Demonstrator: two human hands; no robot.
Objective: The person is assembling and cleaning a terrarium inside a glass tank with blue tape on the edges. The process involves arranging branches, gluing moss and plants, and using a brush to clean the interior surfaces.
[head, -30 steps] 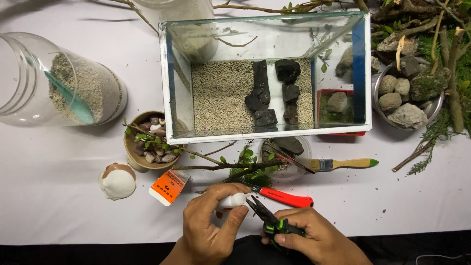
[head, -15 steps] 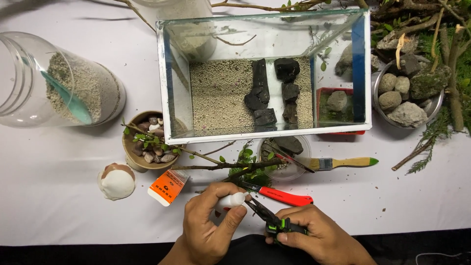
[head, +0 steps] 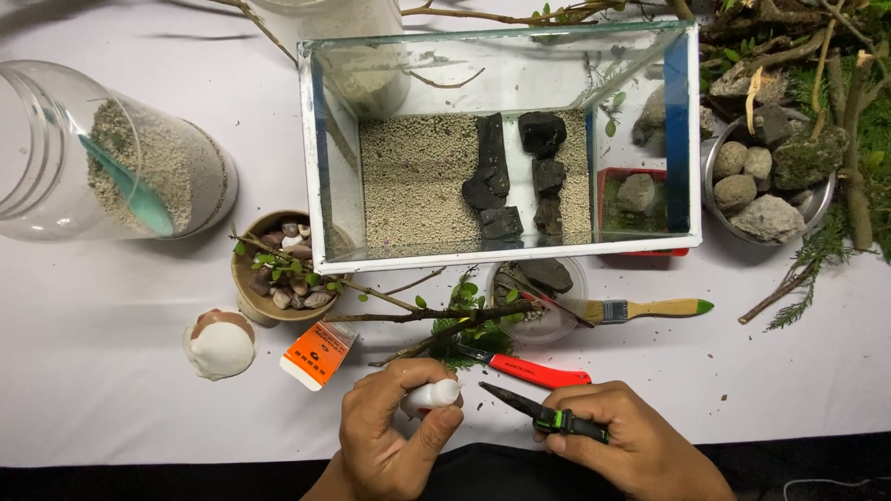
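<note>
Small white squeeze tube — gripped low, tweezers alongside

Small white squeeze tube (head: 430,397) sits in my left hand (head: 390,441), fingers clenched round it at the table's near edge — drawn slightly nearer me than a second ago. My right hand (head: 631,445) grasps black pointed tweezers with a green band (head: 543,415), tips aimed at the tube. Red-handled cutters (head: 534,371), a leafy twig (head: 436,320) and the glass tank (head: 501,250) lie just beyond.

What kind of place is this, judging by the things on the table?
Probably a hobby table for building an aquarium or terrarium: a glass tank with gravel and dark stones, a bowl of rocks, and cut branches on a white cloth.
</note>
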